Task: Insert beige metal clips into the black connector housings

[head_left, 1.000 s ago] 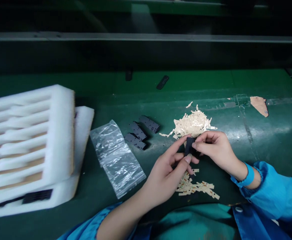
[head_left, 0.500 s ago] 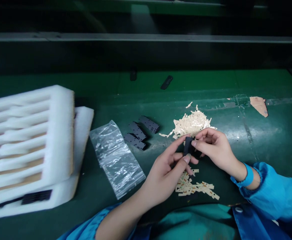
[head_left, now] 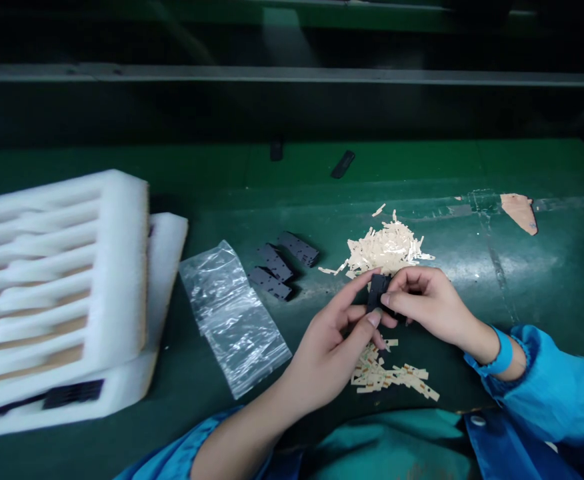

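Note:
My left hand (head_left: 335,347) pinches a small black plastic part (head_left: 376,291) between thumb and forefinger, a little above the green table (head_left: 522,280). Fingertips of my right hand (head_left: 429,303) press on the same part from the right, closed around its edge. Behind the hands lies a heap of pale paper strips (head_left: 385,248). A flatter scatter of similar strips with brown marks (head_left: 392,373) lies under my left hand near the table's front edge. Three more black parts (head_left: 282,263) rest on the table left of the heap.
A clear plastic bag (head_left: 232,320) lies left of my left arm. Two stacked white foam trays (head_left: 62,287) with slots fill the left side; black parts (head_left: 75,392) sit in the lower one. A black piece (head_left: 343,164) lies at the back, torn tape (head_left: 519,210) far right.
My right hand has shifted slightly on the black part, its fingers curling lower. The left hand keeps its pinch. The small dark pieces at the back appear slightly further right in view.

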Available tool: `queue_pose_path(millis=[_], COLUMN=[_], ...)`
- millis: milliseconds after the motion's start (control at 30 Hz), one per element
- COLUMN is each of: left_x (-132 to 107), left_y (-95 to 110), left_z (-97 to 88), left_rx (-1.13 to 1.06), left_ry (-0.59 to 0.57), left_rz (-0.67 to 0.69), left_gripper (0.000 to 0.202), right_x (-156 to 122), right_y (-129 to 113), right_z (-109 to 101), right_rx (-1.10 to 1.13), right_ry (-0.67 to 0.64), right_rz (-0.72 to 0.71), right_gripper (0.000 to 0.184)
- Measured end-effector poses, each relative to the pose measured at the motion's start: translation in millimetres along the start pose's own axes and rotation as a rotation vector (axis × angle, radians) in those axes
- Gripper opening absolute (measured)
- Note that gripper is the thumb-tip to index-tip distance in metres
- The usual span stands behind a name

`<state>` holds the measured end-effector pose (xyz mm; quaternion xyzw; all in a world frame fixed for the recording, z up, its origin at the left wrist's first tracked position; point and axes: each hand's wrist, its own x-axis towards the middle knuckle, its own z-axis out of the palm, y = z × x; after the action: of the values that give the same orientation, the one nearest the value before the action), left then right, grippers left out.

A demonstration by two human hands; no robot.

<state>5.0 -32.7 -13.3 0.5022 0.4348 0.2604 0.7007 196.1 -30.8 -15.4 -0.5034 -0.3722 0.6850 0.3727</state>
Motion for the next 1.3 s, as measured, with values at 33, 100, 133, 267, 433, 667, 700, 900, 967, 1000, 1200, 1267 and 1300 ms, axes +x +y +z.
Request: queue_pose_path(millis=[33,100,133,267,433,667,700,900,967,1000,1200,1267,1300], left_x=[0.1,0.1,0.1,-0.6,-1.1,-1.1,-1.0,-0.7,-1.2,-1.6,-2.5,-1.9,-1.6], left_y=[0.1,0.3,0.5,2.2,1.8,-0.6,-0.6,1.5,2.2,2.3,-0.6,-3.6,-5.2], left_z=[0.1,0.4,0.5,0.7,-0.2,0.2,0.3,-0.2,-0.9,-1.3,-3.0,-2.7,-2.4], left_rx=[0.003,0.010,0.013,0.015,0.006,-0.003,-0.006,0.000,0.001,-0.002,-0.046,-0.044,-0.039], left_ry=[0.000,0.001,0.002,0.005,0.002,-0.010,-0.012,-0.013,-0.020,-0.023,-0.019,-0.006,-0.002], left_rz=[0.001,0.003,0.001,-0.016,-0.025,-0.039,-0.037,-0.035,-0.029,-0.027,-0.006,0.007,0.015], left_gripper=[0.057,0.057,0.057,0.057,0.059,0.061,0.061,0.063,0.063,0.064,0.057,0.053,0.053], right_x=[0.0,-0.1,-0.1,-0.6,-1.7,-2.9,-2.9,-3.1,-2.8,-2.6,-2.8,-3.6,-4.0], right_y=[-0.1,0.2,0.4,1.4,3.3,6.0,6.3,8.6,9.2,9.2,2.7,-0.5,-1.7], right_z=[-0.1,-0.4,-0.5,0.2,2.2,3.2,3.6,3.6,2.1,1.4,1.3,2.3,2.7], right_rx=[-0.004,-0.011,-0.011,-0.004,0.015,-0.029,-0.025,-0.043,-0.075,-0.076,0.074,0.044,0.020], right_ry=[-0.001,0.007,0.012,0.037,0.080,0.146,0.145,0.137,0.152,0.144,-0.032,-0.004,0.018], right_rz=[-0.002,-0.010,-0.015,-0.028,-0.042,-0.063,-0.063,-0.031,-0.037,-0.041,-0.074,-0.096,-0.107], right_gripper=[0.020,0.020,0.019,0.019,0.018,0.016,0.016,0.018,0.020,0.021,0.030,0.033,0.034])
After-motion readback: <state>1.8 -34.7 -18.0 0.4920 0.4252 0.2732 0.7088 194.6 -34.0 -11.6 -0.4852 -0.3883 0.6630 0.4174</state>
